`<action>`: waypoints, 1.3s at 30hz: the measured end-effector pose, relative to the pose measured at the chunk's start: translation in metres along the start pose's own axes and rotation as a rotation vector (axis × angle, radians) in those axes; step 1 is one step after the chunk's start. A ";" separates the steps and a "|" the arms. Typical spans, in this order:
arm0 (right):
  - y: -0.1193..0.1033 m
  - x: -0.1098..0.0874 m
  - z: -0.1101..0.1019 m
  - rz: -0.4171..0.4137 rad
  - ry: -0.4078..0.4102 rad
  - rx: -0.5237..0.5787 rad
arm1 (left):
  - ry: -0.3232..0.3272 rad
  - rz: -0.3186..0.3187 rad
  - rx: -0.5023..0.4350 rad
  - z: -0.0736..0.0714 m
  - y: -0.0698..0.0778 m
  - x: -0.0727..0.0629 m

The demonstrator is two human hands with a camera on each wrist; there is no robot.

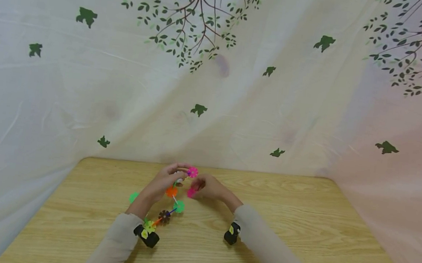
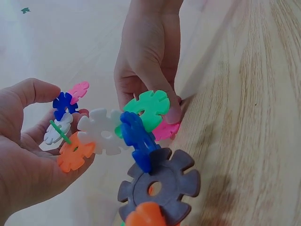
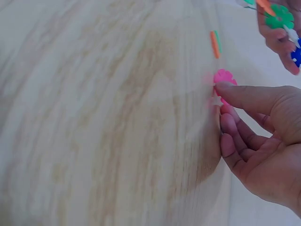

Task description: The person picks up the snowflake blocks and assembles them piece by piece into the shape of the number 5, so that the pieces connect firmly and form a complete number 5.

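My left hand (image 1: 163, 182) grips the far end of a chain of interlocking plastic flower discs (image 2: 101, 132). Near its fingertips in the left wrist view are a blue disc (image 2: 65, 106) and a pink end disc (image 2: 79, 92). From there the chain bends down past white, green and blue discs to a dark brown disc (image 2: 186, 176). Close by on the right, my right hand (image 1: 209, 188) pinches a loose pink flower disc (image 3: 225, 76) between thumb and fingers, low at the tabletop. The left palm hides part of the chain in the head view.
A wooden table (image 1: 282, 224) lies under both hands. Behind it hangs a pale curtain (image 1: 234, 129) printed with leaves and branches. More of the chain, with a yellow-green disc (image 1: 150, 226) and a green disc (image 1: 134, 197), lies around the left forearm.
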State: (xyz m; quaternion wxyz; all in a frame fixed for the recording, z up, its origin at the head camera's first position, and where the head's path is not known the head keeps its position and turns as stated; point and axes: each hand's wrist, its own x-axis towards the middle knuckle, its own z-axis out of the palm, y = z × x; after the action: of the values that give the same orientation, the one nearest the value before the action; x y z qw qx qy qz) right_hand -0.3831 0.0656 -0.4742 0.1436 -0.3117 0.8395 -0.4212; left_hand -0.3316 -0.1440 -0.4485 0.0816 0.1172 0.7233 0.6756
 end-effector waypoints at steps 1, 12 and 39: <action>0.001 -0.001 -0.001 0.002 0.002 0.018 | 0.000 0.001 -0.002 0.000 0.000 0.000; 0.011 -0.009 -0.009 0.045 0.060 0.127 | 0.020 -0.014 -0.034 0.003 0.002 0.000; -0.012 -0.037 -0.027 -0.099 0.377 0.314 | 0.027 -0.052 -0.041 0.006 0.001 0.002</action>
State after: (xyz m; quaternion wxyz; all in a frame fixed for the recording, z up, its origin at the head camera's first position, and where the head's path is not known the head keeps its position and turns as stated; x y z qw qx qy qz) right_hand -0.3639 0.1005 -0.4485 0.0099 -0.2424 0.7595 -0.6036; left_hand -0.3316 -0.1377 -0.4478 0.0918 0.0875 0.7131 0.6895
